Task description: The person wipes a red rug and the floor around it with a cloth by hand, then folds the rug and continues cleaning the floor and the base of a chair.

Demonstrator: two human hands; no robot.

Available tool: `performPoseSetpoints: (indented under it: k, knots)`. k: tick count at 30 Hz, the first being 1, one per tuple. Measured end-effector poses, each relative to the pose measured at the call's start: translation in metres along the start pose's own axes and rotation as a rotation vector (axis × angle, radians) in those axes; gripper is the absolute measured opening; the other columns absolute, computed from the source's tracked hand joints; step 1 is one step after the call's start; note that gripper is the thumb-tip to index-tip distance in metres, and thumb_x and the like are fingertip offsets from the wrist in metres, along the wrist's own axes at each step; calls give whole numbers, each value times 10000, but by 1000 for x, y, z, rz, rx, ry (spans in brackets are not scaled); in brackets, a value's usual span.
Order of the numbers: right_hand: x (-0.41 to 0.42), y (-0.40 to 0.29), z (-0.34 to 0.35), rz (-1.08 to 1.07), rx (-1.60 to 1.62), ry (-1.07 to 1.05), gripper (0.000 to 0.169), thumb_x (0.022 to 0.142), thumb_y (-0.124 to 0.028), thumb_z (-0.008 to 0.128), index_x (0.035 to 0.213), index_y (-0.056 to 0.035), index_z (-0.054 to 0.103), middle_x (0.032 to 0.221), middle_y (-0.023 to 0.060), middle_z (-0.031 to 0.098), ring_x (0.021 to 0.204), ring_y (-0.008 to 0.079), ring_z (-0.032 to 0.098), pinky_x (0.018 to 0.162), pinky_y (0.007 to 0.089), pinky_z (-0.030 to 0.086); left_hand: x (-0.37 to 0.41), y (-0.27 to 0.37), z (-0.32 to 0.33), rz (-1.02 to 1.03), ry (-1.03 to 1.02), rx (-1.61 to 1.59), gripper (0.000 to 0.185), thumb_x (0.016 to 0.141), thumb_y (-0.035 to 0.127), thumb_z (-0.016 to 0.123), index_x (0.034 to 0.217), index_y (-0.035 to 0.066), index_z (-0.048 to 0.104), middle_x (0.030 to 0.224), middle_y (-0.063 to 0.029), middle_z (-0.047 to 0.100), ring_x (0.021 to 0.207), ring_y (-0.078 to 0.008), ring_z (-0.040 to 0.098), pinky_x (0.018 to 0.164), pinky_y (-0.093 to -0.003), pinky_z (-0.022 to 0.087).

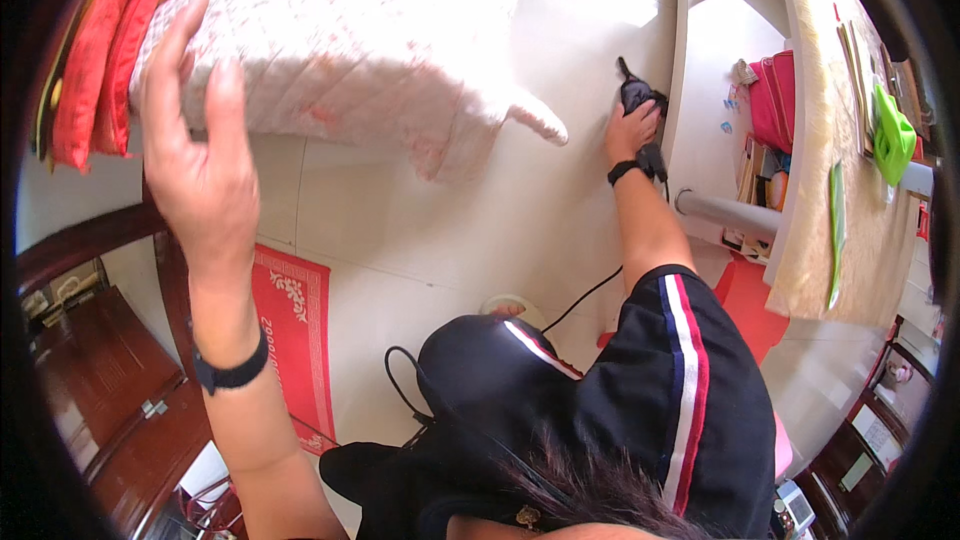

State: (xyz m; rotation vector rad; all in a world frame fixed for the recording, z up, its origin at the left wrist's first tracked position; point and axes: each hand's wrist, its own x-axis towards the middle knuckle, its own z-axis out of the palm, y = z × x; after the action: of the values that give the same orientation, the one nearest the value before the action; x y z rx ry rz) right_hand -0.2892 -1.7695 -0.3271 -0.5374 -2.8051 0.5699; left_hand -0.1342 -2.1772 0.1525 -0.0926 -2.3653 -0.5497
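My right hand (pixel 636 131) reaches down near the floor, with its fingers around a dark object (pixel 639 90). This black thing has a thin strap-like end, and its exact kind cannot be told. It is beside the pale panel under a desk. My left hand (pixel 199 157) is raised on the left, fingers apart and holding nothing. Behind that hand lies a white quilted bedspread (pixel 360 37) with a faint pink pattern; I cannot tell whether they touch. A black cord (pixel 585 292) runs across the floor below my right arm.
Red fabric (pixel 112 52) hangs at the bed's left end. A red mat (pixel 300 300) with writing lies on the tiles. The desk (pixel 802 255) has a pale cover and grey tubular legs (pixel 731 214). A pink bag (pixel 776 101) sits beneath it, near a red stool (pixel 750 300).
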Motion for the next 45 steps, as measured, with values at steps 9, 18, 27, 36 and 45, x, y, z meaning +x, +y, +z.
performPoseSetpoints:
  k: [9, 18, 27, 36, 45]
  knots:
    - [149, -50, 57, 158, -79, 162, 884, 884, -469, 630, 1522, 27, 272, 1552, 275, 290, 1454, 421, 274, 1171, 629, 205, 29, -20, 118, 93, -288, 183, 486, 898, 211, 592, 1326, -20, 608, 1383, -236, 583, 1313, -413, 519, 1130, -450, 369]
    - [288, -99, 112, 161, -4, -60, 904, 855, -544, 618, 1520, -19, 304, 1553, 242, 303, 1475, 378, 259, 1170, 584, 228, 38, -19, 118, 30, -402, 219, 580, 851, 226, 467, 1340, -62, 583, 1402, -264, 556, 1335, -460, 487, 1144, -513, 345]
    - [226, -222, 137, -745, 588, -366, 497, 848, -113, 656, 1341, -140, 603, 1433, 130, 543, 1294, 365, 496, 1056, 458, 445, 28, -31, 120, 6, -404, 230, 603, 887, 279, 434, 1331, -104, 569, 1392, -298, 546, 1320, -456, 503, 1139, -518, 352]
    - [48, -173, 51, -1068, 507, -448, 567, 740, -40, 727, 1284, -153, 615, 1379, 70, 597, 1220, 332, 555, 1057, 451, 427, 28, -28, 123, 110, -283, 138, 505, 864, 187, 508, 1308, -23, 628, 1349, -239, 603, 1273, -433, 547, 1106, -483, 394]
    - [-228, -69, -61, -1255, 647, -874, 396, 755, -15, 640, 1130, -118, 714, 1290, 76, 660, 1275, 269, 556, 1118, 478, 391, 21, 3, 101, 112, -278, 225, 435, 984, 173, 505, 1346, -62, 550, 1368, -289, 565, 1319, -404, 516, 1089, -462, 452]
